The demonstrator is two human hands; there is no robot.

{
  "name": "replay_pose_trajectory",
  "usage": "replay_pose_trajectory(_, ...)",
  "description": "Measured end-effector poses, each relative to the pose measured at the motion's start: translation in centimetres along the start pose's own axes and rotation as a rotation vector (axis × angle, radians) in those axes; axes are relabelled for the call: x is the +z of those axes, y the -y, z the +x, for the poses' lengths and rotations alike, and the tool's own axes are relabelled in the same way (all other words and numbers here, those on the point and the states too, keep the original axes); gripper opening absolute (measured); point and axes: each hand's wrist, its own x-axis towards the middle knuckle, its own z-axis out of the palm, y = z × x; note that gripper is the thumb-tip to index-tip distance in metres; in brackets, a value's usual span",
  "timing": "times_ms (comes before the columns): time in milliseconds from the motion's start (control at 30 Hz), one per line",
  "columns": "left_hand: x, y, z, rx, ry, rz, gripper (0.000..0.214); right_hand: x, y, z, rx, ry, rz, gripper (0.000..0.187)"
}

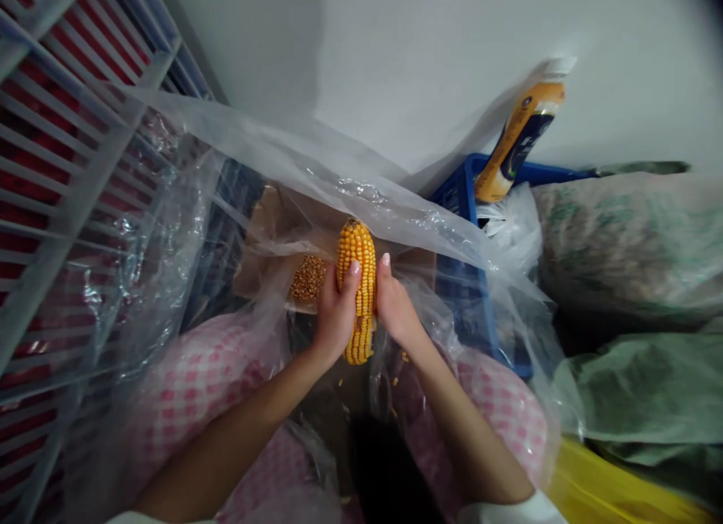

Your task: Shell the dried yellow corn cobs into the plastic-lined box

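A yellow corn cob stands upright between both of my hands, over my lap. My left hand wraps its left side, thumb pressed on the kernels. My right hand grips its right side, thumb up against the cob. Behind the cob, a pile of loose kernels lies on brown cardboard under a clear plastic sheet. A few loose kernels lie on the plastic near my right wrist.
My knees in pink checked cloth sit under the plastic. A blue crate holds an orange-and-black package. Filled sacks are stacked at right, a yellow object at lower right. A white and red rack stands at left.
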Motion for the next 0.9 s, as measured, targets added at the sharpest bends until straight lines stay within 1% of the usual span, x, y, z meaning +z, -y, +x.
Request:
replay_pose_trajectory(100, 0.0, 1.0, -0.1, -0.046, 0.02, -0.013, 0.038, 0.6, -0.2, -0.2, -0.014, -0.092, -0.138, 0.074)
replay_pose_trajectory(233, -0.1, 1.6, 0.1, -0.121, -0.011, -0.033, 0.04, 1.1, -0.5, 0.1, -0.052, -0.17, -0.255, 0.065)
replay_pose_trajectory(300, -0.3, 1.4, 0.2, -0.14, -0.013, -0.046, 0.039, 1.2, -0.6, 0.3, -0.061, -0.185, -0.263, 0.063)
replay_pose_trajectory(433, -0.3, 0.8, 0.4, -0.197, 0.044, -0.11, 0.038, 1.3, -0.7, 0.4, -0.078, -0.188, -0.193, 0.06)
replay_pose_trajectory(533, 0.0, 0.4, 0.3, -0.233, 0.067, -0.172, 0.037, 0.8, -0.6, 0.4, -0.055, -0.195, -0.181, 0.062)
replay_pose_trajectory(600, 0.2, 0.1, 0.3, -0.297, 0.092, -0.251, 0.037, 0.0, -0.5, 0.7, -0.011, -0.148, -0.185, 0.065)
replay_pose_trajectory(700, 0.5, -0.1, 0.3, -0.385, 0.117, -0.322, 0.038, -1.2, -0.5, 1.4, 0.089, 0.038, -0.069, 0.076)
replay_pose_trajectory(733, 0.5, -0.1, 0.3, -0.38, 0.113, -0.314, 0.038, -1.4, -0.5, 1.5, 0.104, 0.064, -0.021, 0.079)
replay_pose_trajectory(767, 0.5, 0.0, 0.3, -0.353, 0.104, -0.285, 0.037, -1.6, -0.4, 1.6, 0.101, 0.055, 0.01, 0.081)
replay_pose_trajectory(833, 0.4, 0.4, 0.3, -0.252, 0.088, -0.182, 0.034, -1.5, -0.4, 1.6, 0.054, -0.023, -0.008, 0.079)
replay_pose_trajectory(900, 0.4, 1.0, 0.1, -0.148, 0.087, -0.057, 0.033, -1.0, -0.3, 1.2, 0.005, -0.103, -0.114, 0.077)
